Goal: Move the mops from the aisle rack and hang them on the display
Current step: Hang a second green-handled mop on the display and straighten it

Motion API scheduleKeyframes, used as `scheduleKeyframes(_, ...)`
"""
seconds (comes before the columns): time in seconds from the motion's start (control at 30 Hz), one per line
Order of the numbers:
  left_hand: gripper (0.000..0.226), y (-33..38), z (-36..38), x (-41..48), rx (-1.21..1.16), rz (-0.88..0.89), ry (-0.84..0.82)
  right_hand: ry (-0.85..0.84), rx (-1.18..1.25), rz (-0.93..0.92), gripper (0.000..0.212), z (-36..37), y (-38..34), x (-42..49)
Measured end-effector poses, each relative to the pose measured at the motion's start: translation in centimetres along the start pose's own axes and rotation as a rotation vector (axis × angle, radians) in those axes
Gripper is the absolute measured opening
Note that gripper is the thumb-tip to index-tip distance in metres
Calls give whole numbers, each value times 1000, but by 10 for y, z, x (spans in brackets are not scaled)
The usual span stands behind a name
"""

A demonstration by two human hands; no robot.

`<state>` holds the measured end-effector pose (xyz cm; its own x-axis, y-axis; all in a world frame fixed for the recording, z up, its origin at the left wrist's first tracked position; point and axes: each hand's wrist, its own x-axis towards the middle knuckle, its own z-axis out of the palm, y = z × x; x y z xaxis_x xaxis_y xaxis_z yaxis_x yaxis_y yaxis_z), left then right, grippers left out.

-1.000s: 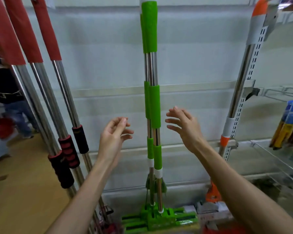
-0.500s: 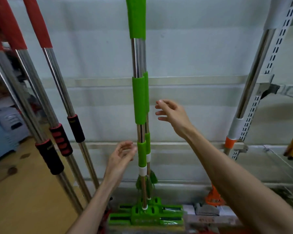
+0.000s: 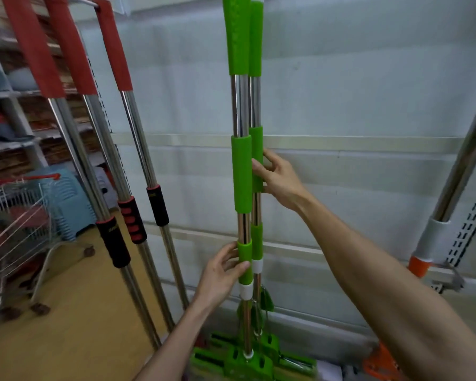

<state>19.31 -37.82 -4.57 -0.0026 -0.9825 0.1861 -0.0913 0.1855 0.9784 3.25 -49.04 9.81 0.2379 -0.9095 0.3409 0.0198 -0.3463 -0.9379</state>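
Two green mops hang upright side by side against the pale wall panel. The front green mop (image 3: 241,174) has a steel pole with green sleeves; the rear green mop (image 3: 256,103) stands just behind it to the right. My left hand (image 3: 222,273) closes around the front mop's lower green collar. My right hand (image 3: 279,177) holds the middle green sleeve of the rear mop, fingers curled on it. Both green mop heads (image 3: 248,362) sit low by the floor.
Three red-handled mops (image 3: 127,166) with black and red grips lean at the left. An orange-and-white mop (image 3: 448,204) hangs at the right beside a slotted upright (image 3: 471,224). A wire shopping cart (image 3: 17,224) and blue stools stand on the yellow floor at far left.
Both hands were open and apart from the poles; now the left hand has dropped and closed on the front mop's lower collar, and the right hand has closed on the rear mop's sleeve.
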Motion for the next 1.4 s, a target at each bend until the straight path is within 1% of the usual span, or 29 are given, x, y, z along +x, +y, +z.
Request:
scheduleKeyframes(0.17, 41, -5, 4, 1, -13, -14, 6, 3, 3, -10, 43, -2, 2, 4)
scheduleKeyframes(0.27, 40, -5, 6, 2, -26, -14, -4, 10, -1, -27, 46, -2, 0, 6)
scheduleKeyframes(0.33, 40, -6, 7, 4, -30, -10, -4, 123, -19, -93, 46, -1, -8, 5)
scheduleKeyframes(0.4, 40, -8, 8, 5, -35, -4, -1, 281, -31, -188, 35, 2, -18, -2)
scheduleKeyframes(0.47, 42, -9, 8, 5, -25, -9, -14, 356, -56, -307, 23, 5, -23, -10)
scheduleKeyframes(0.53, 45, -11, 7, 5, -18, -18, -28, 335, -47, -365, 21, 7, -30, -20)
scheduleKeyframes(0.6, 47, -16, 5, 5, -21, -31, -25, 234, 15, -345, 22, 9, -38, -25)
scheduleKeyframes(0.67, 44, -23, 4, 5, -8, -51, -27, 119, 5, -302, 15, 12, -45, -26)
scheduleKeyframes(0.7, 41, -26, 3, 4, 2, -59, -33, 82, -9, -281, 15, 14, -47, -27)
scheduleKeyframes(0.77, 36, -31, 4, 4, 0, -71, -34, 38, -9, -245, 27, 17, -47, -28)
scheduleKeyframes(0.83, 35, -33, 6, 6, -13, -81, -32, 25, 13, -237, 36, 18, -47, -29)
scheduleKeyframes(0.9, 37, -33, 7, 10, -7, -79, -44, 40, 10, -233, 38, 18, -48, -28)
scheduleKeyframes(1.03, 36, -34, 9, 21, 10, -70, -35, 58, 14, -230, 36, 17, -50, -27)
scheduleKeyframes(1.17, 38, -33, 11, 22, 24, -60, -35, 89, -43, -259, 25, 13, -48, -24)
scheduleKeyframes(1.2, 39, -31, 10, 21, 36, -44, -33, 129, -55, -299, 25, 13, -49, -25)
scheduleKeyframes(1.27, 42, -23, 6, 17, 77, -3, 2, 293, -51, -454, 24, 15, -54, -26)
scheduleKeyframes(1.3, 40, -17, 2, 14, 98, 26, 36, 372, -37, -541, 21, 18, -60, -28)
scheduleKeyframes(1.33, 35, -10, -4, 11, 114, 64, 78, 416, -12, -617, 16, 23, -65, -30)
scheduleKeyframes(1.4, 23, 5, -17, 3, 118, 146, 166, 393, 26, -724, 12, 37, -76, -35)
